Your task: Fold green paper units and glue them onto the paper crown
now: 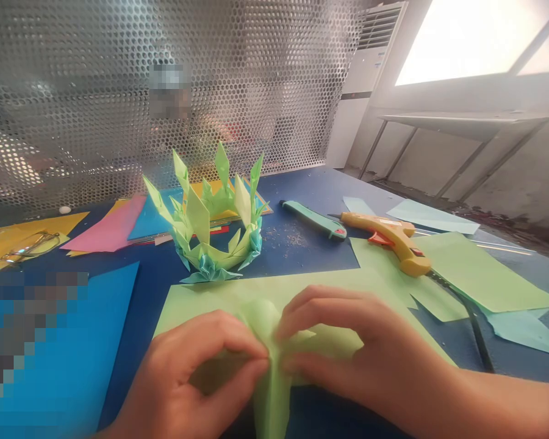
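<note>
Green paper pinched by both hands' fingers, folded paper crown behind

single head view, looking forward and down, close over blue table

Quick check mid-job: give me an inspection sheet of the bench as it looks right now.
Surface: dark blue tabletop, with specks of debris near its middle.
Job's things: light green paper sheet, pinched into a fold at its near edge.
Clutter: green and teal folded-paper crown; yellow glue gun; teal utility knife; pink paper sheet; blue paper sheet; more green sheets at right.
Hands: left hand and right hand both pinch the fold.
Cables: black glue gun cord runs toward the near edge.
Surroundings: perforated metal screen behind; white air conditioner; bright window.
</note>
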`<state>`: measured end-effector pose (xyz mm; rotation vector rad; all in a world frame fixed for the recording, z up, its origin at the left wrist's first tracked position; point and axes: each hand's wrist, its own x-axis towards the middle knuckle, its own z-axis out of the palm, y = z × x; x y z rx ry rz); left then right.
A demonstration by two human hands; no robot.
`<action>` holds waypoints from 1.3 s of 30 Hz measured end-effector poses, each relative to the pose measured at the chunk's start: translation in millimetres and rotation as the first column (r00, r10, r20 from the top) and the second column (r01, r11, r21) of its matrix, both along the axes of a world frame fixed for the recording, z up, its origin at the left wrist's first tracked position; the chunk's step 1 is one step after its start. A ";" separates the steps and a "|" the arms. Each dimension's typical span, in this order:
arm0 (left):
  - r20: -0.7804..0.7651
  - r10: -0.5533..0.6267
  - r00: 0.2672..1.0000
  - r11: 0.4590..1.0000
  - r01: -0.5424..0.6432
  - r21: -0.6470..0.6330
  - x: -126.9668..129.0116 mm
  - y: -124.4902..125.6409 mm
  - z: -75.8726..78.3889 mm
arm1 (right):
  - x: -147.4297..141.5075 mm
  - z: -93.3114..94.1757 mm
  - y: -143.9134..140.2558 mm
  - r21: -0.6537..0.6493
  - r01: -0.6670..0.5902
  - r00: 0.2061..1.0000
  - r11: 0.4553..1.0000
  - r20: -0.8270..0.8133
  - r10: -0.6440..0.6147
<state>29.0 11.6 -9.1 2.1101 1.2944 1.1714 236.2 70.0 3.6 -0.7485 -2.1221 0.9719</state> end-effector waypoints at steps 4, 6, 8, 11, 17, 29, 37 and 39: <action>0.026 -0.014 1.000 1.000 0.014 -0.005 0.7 -1.3 -1.3 | 1.0 -2.2 0.6 0.027 -0.030 1.000 0.999 0.010 0.030; 0.049 -0.010 0.999 1.000 0.010 -0.002 1.3 -1.4 -1.8 | 1.1 -2.0 0.2 0.057 -0.044 0.999 0.997 0.013 0.043; 0.060 -0.002 0.998 1.000 0.002 -0.004 2.1 -0.8 -1.8 | 0.7 -1.0 -0.8 0.062 -0.041 0.999 0.997 0.029 0.039; 0.063 0.003 0.998 1.000 -0.002 -0.013 3.1 0.7 -0.7 | -0.1 0.3 -3.2 0.030 -0.013 0.999 0.999 0.053 0.011; 0.014 -0.007 1.000 0.999 0.006 0.039 1.4 -0.5 0.2 | -3.0 1.3 -6.4 -0.015 0.031 0.996 0.999 0.082 -0.029; 0.119 0.020 0.993 0.999 -0.025 0.044 3.4 -1.8 -1.6 | -7.9 4.9 -15.5 0.008 0.039 0.997 0.999 0.073 -0.039; -0.022 -0.014 1.000 0.999 0.015 0.043 0.1 -2.2 -0.5 | -12.4 1.0 -15.6 -0.012 0.030 0.998 0.999 0.050 -0.029; -0.011 -0.015 1.000 0.999 0.015 0.036 0.3 -1.9 -0.1 | -12.9 -0.8 -15.8 -0.008 0.024 0.999 1.000 0.027 -0.024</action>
